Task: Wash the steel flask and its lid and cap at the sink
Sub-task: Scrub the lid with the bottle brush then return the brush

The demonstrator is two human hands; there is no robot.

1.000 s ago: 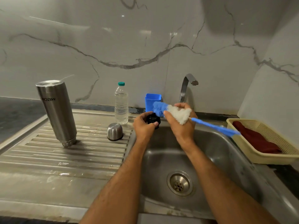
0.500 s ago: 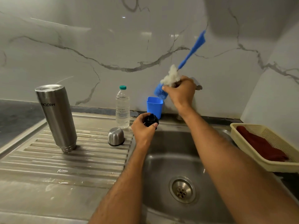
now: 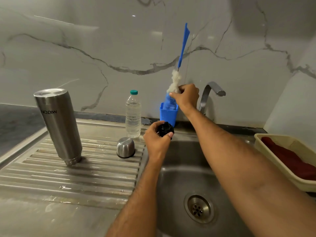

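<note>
Left hand (image 3: 158,140) grips the black lid (image 3: 165,131) at the sink's (image 3: 181,177) 11 o'clock rim. Right hand (image 3: 186,97) pinches the brush (image 3: 176,81) over the blue cup (image 3: 168,115). Flask (image 3: 59,124) and cap (image 3: 125,147) stand inverted on the drainboard (image 3: 68,178).

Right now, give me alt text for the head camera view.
Right hand lowers a blue bottle brush head-first into a blue holder; left hand grips a black lid beside the sink. Steel flask stands inverted on the drainboard.
</note>
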